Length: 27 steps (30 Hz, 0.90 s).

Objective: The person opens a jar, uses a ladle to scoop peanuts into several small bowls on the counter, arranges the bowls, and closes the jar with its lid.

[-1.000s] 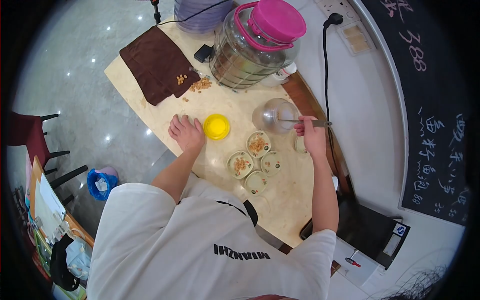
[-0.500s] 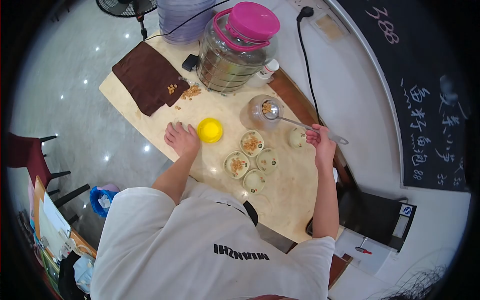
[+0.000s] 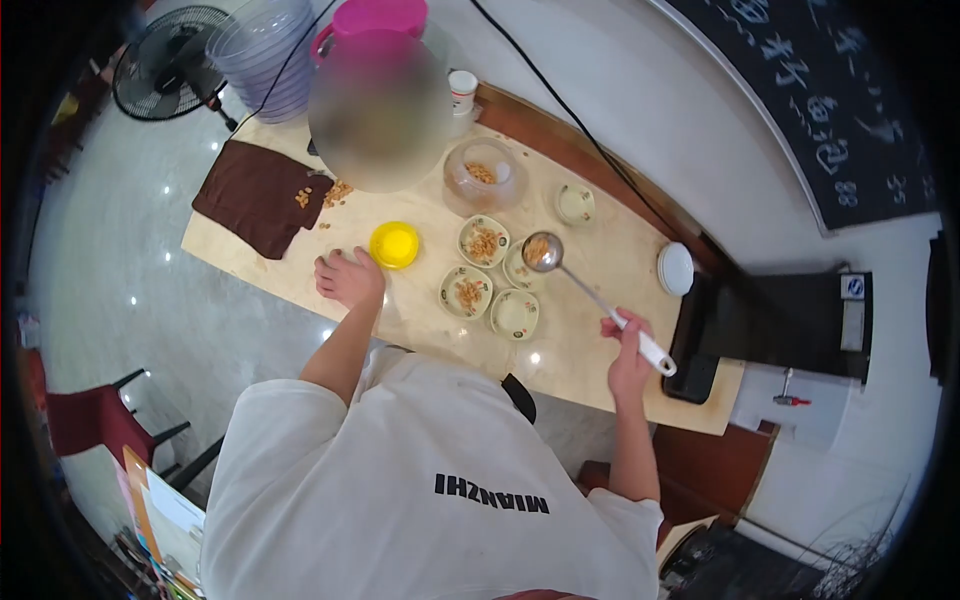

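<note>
My right hand (image 3: 628, 335) is closed round the white handle of a ladle (image 3: 600, 300). Peanut-like pieces (image 3: 538, 250) lie in its metal bowl, which is above a small dish (image 3: 522, 270) and partly hides it. Close by are two dishes with similar pieces, one farther back (image 3: 468, 250) and one to the left (image 3: 447, 306), and a pale dish (image 3: 515, 314) in front. Behind them stands a clear round jar (image 3: 460, 195) with more pieces inside. My left hand (image 3: 350, 280) rests on the table with fingers spread, beside a yellow lid-like round (image 3: 394, 245).
A brown cloth (image 3: 245, 200) with loose pieces lies at the table's left. Behind it stand stacked clear tubs (image 3: 265, 70) and a large jar with a pink lid (image 3: 380, 15). Another dish (image 3: 575, 203), white bowls (image 3: 676, 268) and a black phone-like object (image 3: 692, 380) are to the right.
The ladle has come out of the round jar and moved toward me, over the dishes, carrying pieces. My right hand moved closer to me. My left hand stays on the table; the camera view has shifted.
</note>
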{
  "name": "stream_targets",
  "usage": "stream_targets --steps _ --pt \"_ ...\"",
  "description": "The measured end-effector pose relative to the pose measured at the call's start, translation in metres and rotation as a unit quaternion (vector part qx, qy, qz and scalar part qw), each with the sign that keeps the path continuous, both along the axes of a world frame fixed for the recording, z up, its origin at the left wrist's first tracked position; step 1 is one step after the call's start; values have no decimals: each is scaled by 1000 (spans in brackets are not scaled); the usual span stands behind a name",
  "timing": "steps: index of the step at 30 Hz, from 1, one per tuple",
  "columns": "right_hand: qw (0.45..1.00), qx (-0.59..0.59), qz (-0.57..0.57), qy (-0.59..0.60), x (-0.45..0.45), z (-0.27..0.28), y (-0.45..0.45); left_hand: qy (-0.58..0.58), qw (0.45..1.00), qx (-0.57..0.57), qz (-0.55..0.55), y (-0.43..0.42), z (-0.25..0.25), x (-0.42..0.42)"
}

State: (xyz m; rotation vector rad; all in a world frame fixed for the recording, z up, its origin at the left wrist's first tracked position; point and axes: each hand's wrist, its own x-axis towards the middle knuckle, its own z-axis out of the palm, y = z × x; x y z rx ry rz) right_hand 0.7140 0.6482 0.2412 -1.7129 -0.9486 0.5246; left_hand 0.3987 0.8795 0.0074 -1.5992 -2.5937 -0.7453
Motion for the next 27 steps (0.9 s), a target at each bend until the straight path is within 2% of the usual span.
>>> stream_targets --steps 4,6,7,8,9,10,11,12,13,14,16,18,22,24,25,27 --pt "998 -14 -58 3 -34 -38 -55 -67 998 19 -5 0 -5 -8" --pt "996 -49 -47 -56 -49 -53 -74 -96 995 30 -26 -3 -7 -16" --pt "993 -29 -18 -112 -53 -60 -77 -142 989 27 -16 -3 -7 -20" --pt "994 -26 -28 -106 -56 -64 -83 -187 982 24 -5 -2 -6 -24" --pt "986 -20 -1 -168 -61 -68 -87 -181 983 26 -15 -4 -5 -27" --pt "973 -15 25 -229 -67 -69 -88 -144 980 93 -105 -7 0 -31" --pt "975 -16 15 -222 -69 -75 -90 -107 963 156 -193 -8 4 -33" --pt "964 -35 58 -258 -69 -81 -93 -102 962 154 -202 -7 8 -31" --pt "948 -53 104 -296 -70 -85 -95 -216 929 131 -271 -4 24 -22" --pt "949 -54 100 -293 -71 -85 -97 -326 878 105 -333 0 37 -11" --pt "948 -88 126 -277 -72 -85 -97 -348 862 75 -360 7 54 14" --pt "952 -87 122 -267 -73 -87 -99 -387 808 12 -444 13 67 40" --pt "962 -73 81 -251 -79 -88 -103 -437 765 -63 -469 17 76 78" --pt "971 -37 41 -231 -81 -91 -105 -502 733 -162 -430 18 76 92" --pt "976 -1 14 -216 -81 -89 -105 -499 728 -171 -438 19 74 97" --pt "983 -6 -35 -178 -81 -83 -109 -525 711 -151 -443 19 71 104"
